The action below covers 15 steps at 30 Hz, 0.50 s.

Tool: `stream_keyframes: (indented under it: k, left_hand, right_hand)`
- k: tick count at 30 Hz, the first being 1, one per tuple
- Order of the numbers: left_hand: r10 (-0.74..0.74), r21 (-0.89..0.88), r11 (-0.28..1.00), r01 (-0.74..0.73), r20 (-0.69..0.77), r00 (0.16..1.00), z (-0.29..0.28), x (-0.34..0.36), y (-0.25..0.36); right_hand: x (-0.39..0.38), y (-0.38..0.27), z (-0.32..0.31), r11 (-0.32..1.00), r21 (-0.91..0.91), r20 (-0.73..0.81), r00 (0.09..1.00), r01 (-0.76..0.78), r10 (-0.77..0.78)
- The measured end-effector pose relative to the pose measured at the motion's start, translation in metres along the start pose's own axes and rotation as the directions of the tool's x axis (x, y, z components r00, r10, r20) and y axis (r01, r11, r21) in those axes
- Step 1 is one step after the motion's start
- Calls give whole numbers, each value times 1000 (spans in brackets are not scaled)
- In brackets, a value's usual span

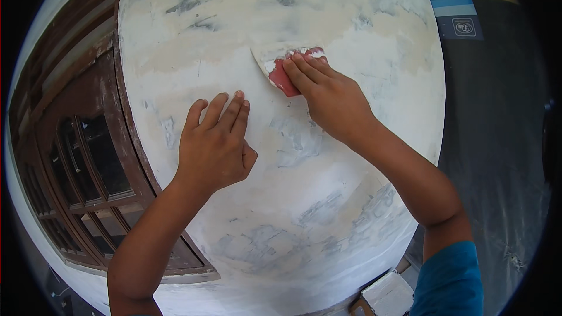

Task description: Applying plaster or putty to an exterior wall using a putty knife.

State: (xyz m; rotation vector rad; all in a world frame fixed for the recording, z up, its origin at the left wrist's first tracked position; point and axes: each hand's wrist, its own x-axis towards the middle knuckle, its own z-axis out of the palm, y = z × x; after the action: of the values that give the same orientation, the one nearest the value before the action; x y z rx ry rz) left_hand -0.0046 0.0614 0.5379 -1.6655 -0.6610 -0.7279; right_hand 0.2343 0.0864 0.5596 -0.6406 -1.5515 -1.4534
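My right hand presses a red putty scraper, smeared with white filler, flat against a patchy white plastered wall. The blade's pale edge points up and left. My left hand rests on the same wall a little lower and to the left, palm down, fingers together and stretched upward, holding nothing. The wall shows grey and beige blotches of sanded filler around both hands.
A dark brown wooden window frame with glass panes runs along the wall's left side. A dark tarp or sheet hangs on the right. A white-smeared box-like thing sits at the bottom right.
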Motion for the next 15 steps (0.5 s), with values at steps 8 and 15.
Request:
stream_keyframes:
  k: [8, 15]
  left_hand:
    - [21, 22, 1000, -22, 10, 1000, -2, -2, -1]
    - [40, 3, 999, -40, 9, 999, -4, 1, 2]
  right_hand:
    - [23, 89, -52, 904, -37, -7, 905, -425, 425]
    - [0, 127, 15, 915, -93, -62, 920, -392, 387]
